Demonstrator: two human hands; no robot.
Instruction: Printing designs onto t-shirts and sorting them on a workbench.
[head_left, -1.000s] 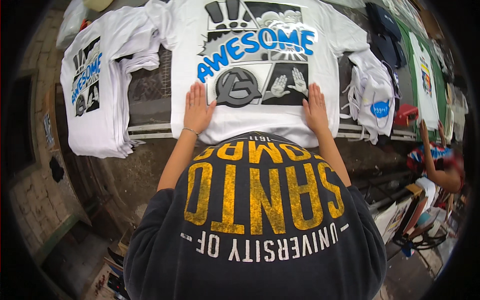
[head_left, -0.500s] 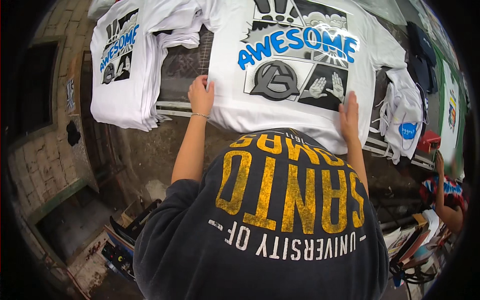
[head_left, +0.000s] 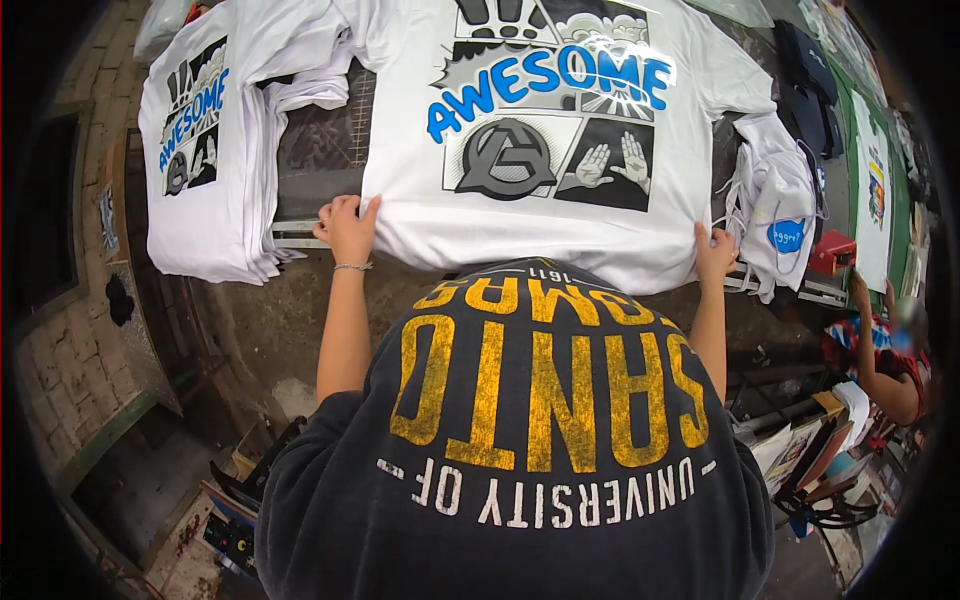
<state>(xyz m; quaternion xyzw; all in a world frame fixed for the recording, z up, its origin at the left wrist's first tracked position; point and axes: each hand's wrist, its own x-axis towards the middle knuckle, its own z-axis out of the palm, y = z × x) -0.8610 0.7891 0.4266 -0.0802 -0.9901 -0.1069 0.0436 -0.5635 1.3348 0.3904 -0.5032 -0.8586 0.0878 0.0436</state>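
Observation:
A white T-shirt with a grey comic-style print and blue lettering lies spread face up in front of me. My left hand is at its lower left side edge, thumb against the cloth and fingers curled. At the opposite edge, low on the shirt, my right hand has its fingers bent round the cloth. The undersides of both hands are hidden. Left of the spread shirt is a thick stack of folded white T-shirts, the top one bearing the same print.
A white drawstring pouch with a blue patch lies right of the shirt, near dark folded cloth. Beyond is a red box, by another person's arm. A metal rail runs along the table's front.
The view has shifted, moving the scene left in the picture. My right hand has gone from the shirt's front to its right edge. My left hand has slid lower, and its fingers are more curled.

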